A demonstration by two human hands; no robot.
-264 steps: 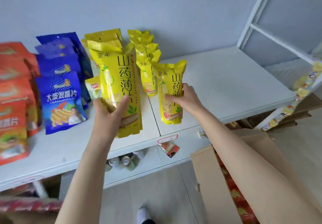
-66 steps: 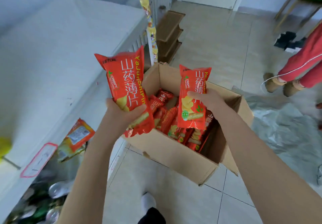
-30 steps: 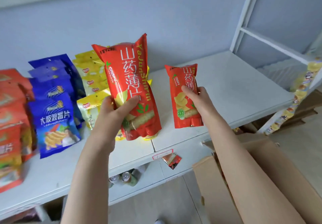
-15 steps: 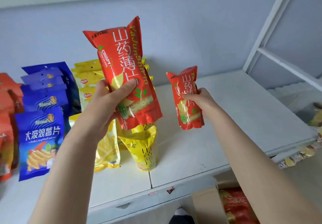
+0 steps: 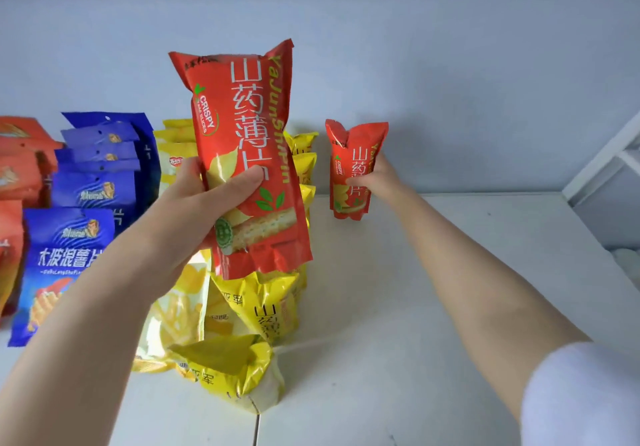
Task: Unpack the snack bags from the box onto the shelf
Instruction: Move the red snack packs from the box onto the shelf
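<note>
Left hand (image 5: 207, 203), centre of the frame: grip clamped round the middle of the nearer red bag (image 5: 249, 154), thumb across the front, fingers hidden behind. Held upright and raised clear above the yellow bags (image 5: 242, 314), probably to keep it off that row while waiting its turn.

Right hand (image 5: 377, 178), right of centre, reaching toward the wall (image 5: 450, 64): grip closed round the farther red bag (image 5: 353, 171), fingertips wrapped over its front. Upright too, label forward, bottom seam at or just above the shelf (image 5: 433, 307); cannot tell whether touching. Placed just right of the yellow row and far back, likely to start a red row from the rear, leaving room in front for later bags.

Along the left of the frame: blue bags (image 5: 86, 203) standing one behind another, then orange bags (image 5: 20, 168) at the edge, all facing forward. Apparently sorted by colour, hence the bare stretch of shelf on the right for the red ones.

Lower centre: a few yellow bags leaning or tipped forward, worth avoiding with the left forearm.

Box out of view. White sleeve (image 5: 581, 393) at lower right. Next, by judgement: stand the farther bag down, release, then bring the nearer one in front of or beside it.
</note>
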